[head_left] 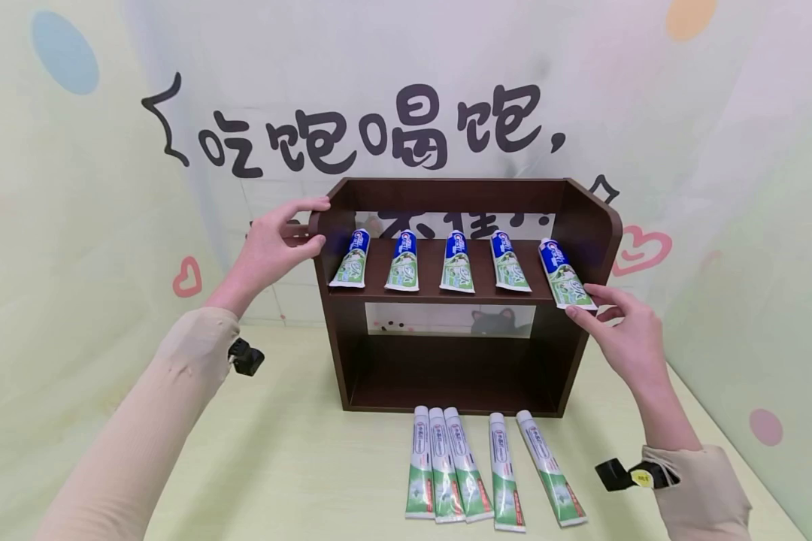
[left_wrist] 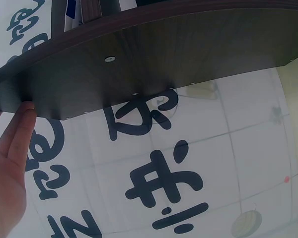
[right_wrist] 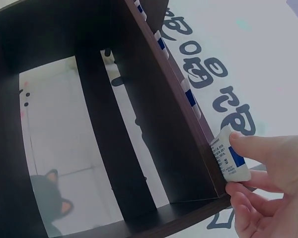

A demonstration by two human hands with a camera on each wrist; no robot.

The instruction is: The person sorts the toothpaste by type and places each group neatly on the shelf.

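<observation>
A dark brown two-tier shelf (head_left: 446,298) carries a row of blue, white and green toothpaste tubes (head_left: 403,263) on its upper board, caps toward the back. My right hand (head_left: 625,330) pinches the flat bottom end of the rightmost toothpaste tube (head_left: 562,274), which sticks out past the board's front edge. In the right wrist view, thumb and fingers hold that tube's crimped end (right_wrist: 229,157). At the upper left, my left hand (head_left: 277,244) grips the front edge of the shelf's side panel. The left wrist view shows its fingers (left_wrist: 21,131) against the outer face.
Several white and green toothpaste tubes (head_left: 502,473) lie on the pale table (head_left: 298,451) before the shelf, three close together at the left. The lower compartment's floor (head_left: 446,372) is bare. A printed backdrop (head_left: 406,68) with black lettering stands behind.
</observation>
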